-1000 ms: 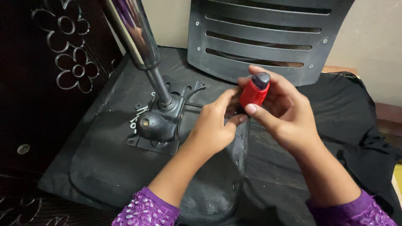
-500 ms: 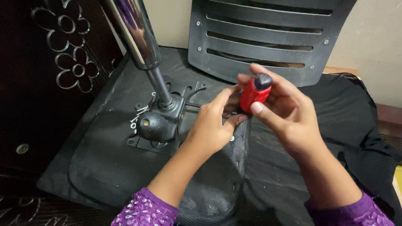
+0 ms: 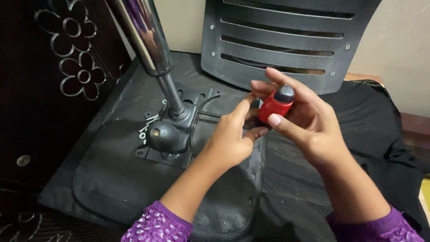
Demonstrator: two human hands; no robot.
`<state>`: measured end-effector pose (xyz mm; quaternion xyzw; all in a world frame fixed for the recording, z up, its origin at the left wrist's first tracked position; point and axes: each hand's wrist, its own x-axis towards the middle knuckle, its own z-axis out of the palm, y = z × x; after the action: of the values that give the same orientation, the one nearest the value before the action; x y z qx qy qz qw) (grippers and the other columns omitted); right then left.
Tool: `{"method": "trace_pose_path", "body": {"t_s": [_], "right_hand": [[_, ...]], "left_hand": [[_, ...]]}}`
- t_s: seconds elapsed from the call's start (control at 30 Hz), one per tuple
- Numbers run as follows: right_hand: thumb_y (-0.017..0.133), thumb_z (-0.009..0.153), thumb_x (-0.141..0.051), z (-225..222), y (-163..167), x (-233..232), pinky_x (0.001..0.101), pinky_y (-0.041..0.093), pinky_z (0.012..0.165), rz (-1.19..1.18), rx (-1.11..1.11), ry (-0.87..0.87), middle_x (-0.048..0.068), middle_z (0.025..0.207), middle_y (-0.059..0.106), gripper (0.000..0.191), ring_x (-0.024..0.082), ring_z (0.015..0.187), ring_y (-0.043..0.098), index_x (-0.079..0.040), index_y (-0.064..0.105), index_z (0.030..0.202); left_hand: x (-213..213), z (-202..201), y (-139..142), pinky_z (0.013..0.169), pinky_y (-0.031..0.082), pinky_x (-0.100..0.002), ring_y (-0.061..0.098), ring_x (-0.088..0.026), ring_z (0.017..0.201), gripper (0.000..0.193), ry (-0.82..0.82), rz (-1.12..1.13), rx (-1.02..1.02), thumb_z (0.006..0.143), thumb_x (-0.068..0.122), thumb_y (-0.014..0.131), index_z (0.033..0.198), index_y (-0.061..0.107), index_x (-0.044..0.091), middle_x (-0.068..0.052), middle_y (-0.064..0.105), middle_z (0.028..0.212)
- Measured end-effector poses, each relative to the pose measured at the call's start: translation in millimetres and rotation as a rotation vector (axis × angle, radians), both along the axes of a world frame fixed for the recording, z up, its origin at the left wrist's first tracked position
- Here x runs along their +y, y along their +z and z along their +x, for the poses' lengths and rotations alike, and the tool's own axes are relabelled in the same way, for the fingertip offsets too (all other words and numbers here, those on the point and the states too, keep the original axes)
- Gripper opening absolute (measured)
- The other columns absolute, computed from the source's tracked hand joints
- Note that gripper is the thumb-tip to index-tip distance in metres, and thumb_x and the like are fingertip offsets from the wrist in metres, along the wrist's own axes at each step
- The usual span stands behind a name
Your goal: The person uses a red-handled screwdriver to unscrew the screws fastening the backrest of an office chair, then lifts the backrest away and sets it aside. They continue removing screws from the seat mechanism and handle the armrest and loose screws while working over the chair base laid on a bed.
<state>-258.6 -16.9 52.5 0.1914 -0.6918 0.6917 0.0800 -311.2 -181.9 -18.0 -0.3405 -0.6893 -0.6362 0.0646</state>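
Your right hand (image 3: 309,130) is raised over the upturned chair seat (image 3: 103,179), its grip clenched around a red-handled screwdriver (image 3: 275,105) with thumb and fingers wrapped about the handle. Your left hand (image 3: 230,139) curls just beside it, fingertips pinched at the tool's hidden lower end, right of the tilt mechanism (image 3: 172,132).

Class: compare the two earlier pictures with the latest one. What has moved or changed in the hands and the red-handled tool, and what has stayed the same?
Hardly anything moved. The right hand still grips the red-handled tool; the left hand stays at its lower end. The chair base mechanism and loose screws lie unchanged.
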Motion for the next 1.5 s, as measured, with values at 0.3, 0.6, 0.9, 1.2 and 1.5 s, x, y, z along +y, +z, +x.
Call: {"method": "trace_pose_path", "body": {"t_s": [0.3, 0.6, 0.9, 1.2, 1.5], "right_hand": [[0.091, 0.082, -0.008, -8.3, -13.0, -21.7, 0.0341, 0.056, 0.098, 0.457, 0.282, -0.463, 0.011, 0.120, 0.062, 0.053, 0.020, 0.111, 0.064, 0.001, 0.059, 0.124], [0.078, 0.086, -0.010, -7.3, 2.0, -4.3, 0.0338, 0.058, 0.102, 0.052, 0.066, -0.045, 0.009, 0.126, 0.069, 0.050, 0.018, 0.118, 0.068, -0.006, 0.059, 0.132], [0.088, 0.080, -0.020, -5.7, -13.9, -14.2, 0.0354, 0.056, 0.102, 0.403, 0.123, -0.388, 0.010, 0.124, 0.066, 0.056, 0.020, 0.118, 0.066, -0.003, 0.060, 0.124], [0.084, 0.085, -0.008, -11.5, -7.8, -1.0, 0.0364, 0.060, 0.100, 0.150, 0.070, -0.165, 0.012, 0.125, 0.069, 0.055, 0.020, 0.115, 0.069, 0.001, 0.057, 0.132], [0.087, 0.084, -0.015, -10.9, -6.9, -4.9, 0.0344, 0.054, 0.100, 0.369, 0.200, -0.243, 0.010, 0.125, 0.065, 0.057, 0.019, 0.117, 0.065, -0.001, 0.055, 0.128]], "left_hand": [[6.7, 6.4, -1.2, 0.089, 0.062, -0.035, 0.077, -0.029, 0.110, 0.070, 0.137, 0.017, 0.123, 0.077, -0.004, 0.080, 0.141, 0.055, 0.009, -0.016, 0.073, 0.120], [-4.1, -0.3, 1.1, 0.100, 0.056, -0.038, 0.073, -0.028, 0.119, 0.082, 0.011, -0.032, -0.022, 0.086, 0.004, 0.080, 0.155, 0.035, 0.008, -0.016, 0.073, 0.125], [2.5, 3.3, -1.7, 0.096, 0.060, -0.040, 0.073, -0.031, 0.117, 0.072, 0.094, -0.008, 0.103, 0.077, 0.000, 0.083, 0.141, 0.052, 0.008, -0.019, 0.074, 0.122], [-1.2, 1.3, 3.8, 0.099, 0.057, -0.039, 0.072, -0.030, 0.119, 0.075, -0.031, 0.055, 0.004, 0.083, 0.000, 0.077, 0.149, 0.044, 0.006, -0.017, 0.071, 0.127], [2.2, -4.4, 1.5, 0.091, 0.059, -0.038, 0.077, -0.028, 0.108, 0.073, 0.024, -0.046, 0.005, 0.082, 0.004, 0.080, 0.148, 0.047, 0.007, -0.015, 0.077, 0.115]]}}
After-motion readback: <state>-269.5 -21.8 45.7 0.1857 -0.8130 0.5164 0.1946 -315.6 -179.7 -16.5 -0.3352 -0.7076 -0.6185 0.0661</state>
